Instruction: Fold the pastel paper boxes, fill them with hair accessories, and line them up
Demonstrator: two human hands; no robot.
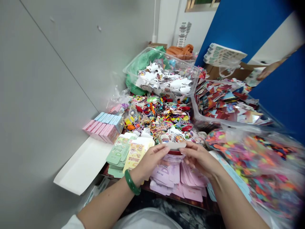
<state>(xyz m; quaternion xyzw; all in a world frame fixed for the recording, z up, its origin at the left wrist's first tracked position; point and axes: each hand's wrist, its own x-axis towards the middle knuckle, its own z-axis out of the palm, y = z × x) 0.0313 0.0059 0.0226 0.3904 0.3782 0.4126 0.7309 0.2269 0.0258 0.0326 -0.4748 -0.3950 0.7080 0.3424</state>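
Between both hands is a small pink-purple paper box (pixel 175 156) with its pale top flap raised. My left hand (pixel 152 159), a green bangle (pixel 132 183) on its wrist, grips the box's left side with closed fingers. On the right side, my right hand (pixel 199 159) pinches the flap and edge. What the box contains is hidden. Just below lie stacks of flat pink and lilac cartons (pixel 190 184). Green cartons (pixel 118 154) and yellow cartons (pixel 136 154) are piled left of my left hand.
A heap of colourful small trinkets (pixel 162 117) lies beyond my hands. Clear bins hold white cutouts (pixel 166 78) and reddish cards (pixel 224 101). A bag of bright pieces (pixel 264 171) sits right. Finished-looking pink and blue boxes (pixel 105 127) stand by the grey wall. Another person's hand (pixel 268 71) shows far right.
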